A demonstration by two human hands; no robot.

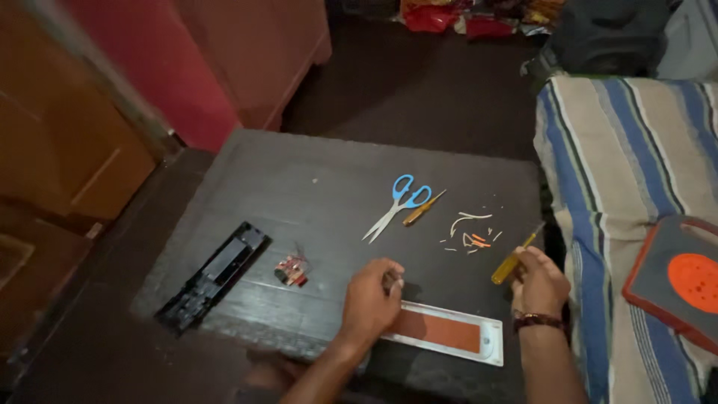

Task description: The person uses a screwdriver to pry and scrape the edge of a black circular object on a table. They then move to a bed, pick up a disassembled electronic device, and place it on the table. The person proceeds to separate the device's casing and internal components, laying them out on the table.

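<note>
My left hand (372, 298) rests fingers curled on the near end of a long white-framed panel with a brown inner strip (449, 333), gripping a small dark part at its corner. My right hand (538, 283) holds a yellow-handled screwdriver (512, 262), tip pointing up and away. The panel lies flat along the near edge of the dark table (314, 179).
Blue-handled scissors (400, 203) and a second small screwdriver (422, 209) lie mid-table beside wire scraps (471, 232). A black elongated casing (213, 275) and a small red circuit part (292, 269) sit at left. A striped bed (636, 172) with a grey-orange object (677, 280) borders the right.
</note>
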